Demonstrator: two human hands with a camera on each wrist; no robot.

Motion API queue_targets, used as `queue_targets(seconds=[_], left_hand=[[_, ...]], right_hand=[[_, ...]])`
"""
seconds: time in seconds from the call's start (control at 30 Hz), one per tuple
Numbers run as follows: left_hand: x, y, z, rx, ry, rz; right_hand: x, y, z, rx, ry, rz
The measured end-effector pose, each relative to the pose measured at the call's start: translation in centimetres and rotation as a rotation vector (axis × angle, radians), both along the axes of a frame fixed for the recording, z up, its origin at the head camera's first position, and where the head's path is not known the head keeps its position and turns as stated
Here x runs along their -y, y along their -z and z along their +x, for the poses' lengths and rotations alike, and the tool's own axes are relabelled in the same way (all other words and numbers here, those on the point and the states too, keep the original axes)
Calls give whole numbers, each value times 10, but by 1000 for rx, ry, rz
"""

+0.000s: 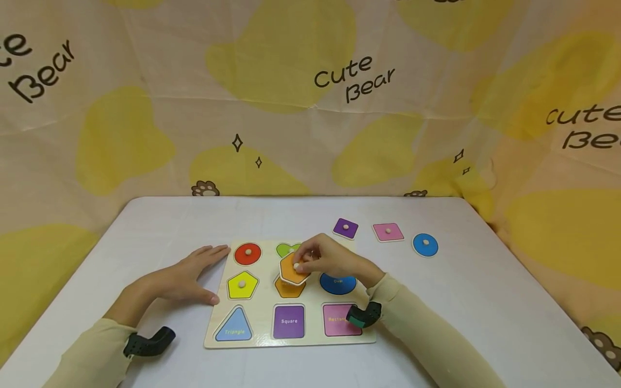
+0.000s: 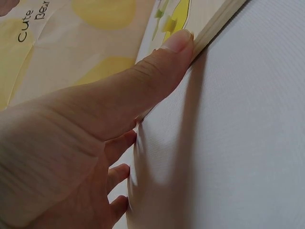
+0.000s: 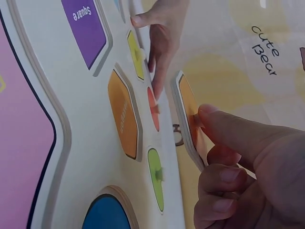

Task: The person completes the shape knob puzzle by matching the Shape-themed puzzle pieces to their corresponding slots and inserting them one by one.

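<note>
My right hand pinches the small knob of an orange hexagon puzzle piece. The piece is tilted and raised above the wooden puzzle board, near the orange hexagon recess, and the right wrist view shows a gap between them. At the board's left edge rests my left hand, fingers extended and thumb touching the rim. Seated in the board are a red circle piece, a yellow pentagon piece and a green piece, which my right hand partly covers.
Behind the board to the right lie a purple square piece, a pink piece and a blue round piece. Bare recesses include the triangle, square and oval. A patterned cloth hangs behind the white table.
</note>
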State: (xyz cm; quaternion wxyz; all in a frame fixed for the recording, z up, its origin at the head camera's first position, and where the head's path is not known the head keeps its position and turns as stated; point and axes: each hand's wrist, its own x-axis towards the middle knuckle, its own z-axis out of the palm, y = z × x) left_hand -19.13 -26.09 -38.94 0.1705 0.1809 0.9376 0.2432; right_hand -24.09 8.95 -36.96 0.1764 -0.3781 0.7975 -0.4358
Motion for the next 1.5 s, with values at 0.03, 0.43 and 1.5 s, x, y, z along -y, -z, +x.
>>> queue_targets(seconds=[0.03,0.43,1.5], left_hand=[[0,0,0,-1,1,1],[0,0,-1,-10,11,5],[1,1,-1,-18,16,2]], right_hand=[[0,0,0,3,-2,4],[5,4,2,9,-60,12],[12,16,5,35,-51,125]])
